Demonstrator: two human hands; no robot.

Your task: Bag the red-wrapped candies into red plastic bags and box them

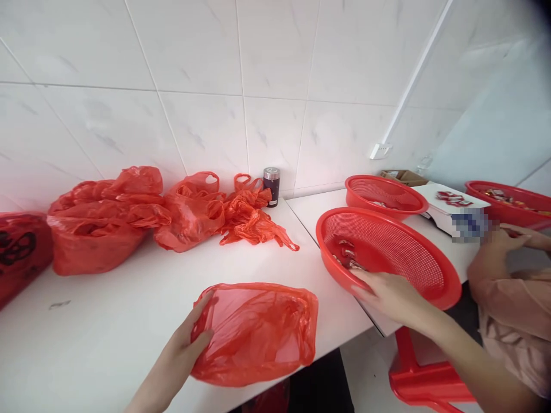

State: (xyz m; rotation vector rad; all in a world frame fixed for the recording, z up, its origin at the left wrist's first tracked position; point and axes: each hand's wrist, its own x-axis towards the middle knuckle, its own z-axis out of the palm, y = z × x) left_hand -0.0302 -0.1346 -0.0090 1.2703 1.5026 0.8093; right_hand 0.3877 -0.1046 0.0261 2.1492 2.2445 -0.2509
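Note:
My left hand (185, 344) is closed on the left edge of a red plastic bag (253, 344), with the thumb inside its mouth. The bag's mouth gapes wide, facing up, at the table's front edge. On the right, my right hand (383, 292) grips the near rim of a red perforated plastic basket (404, 246), which looks tilted toward the bag. Several small wrapped pieces (346, 252) lie at the basket's left end, close to my fingers; their kind is too small to tell.
Filled red bags (99, 229) and crumpled red bags (253, 215) line the wall beside a dark flask (271, 186). Another red basket (383, 198), a white scale (451, 209) and a co-worker's arm (491, 258) are at right. A red stool (426, 378) stands below.

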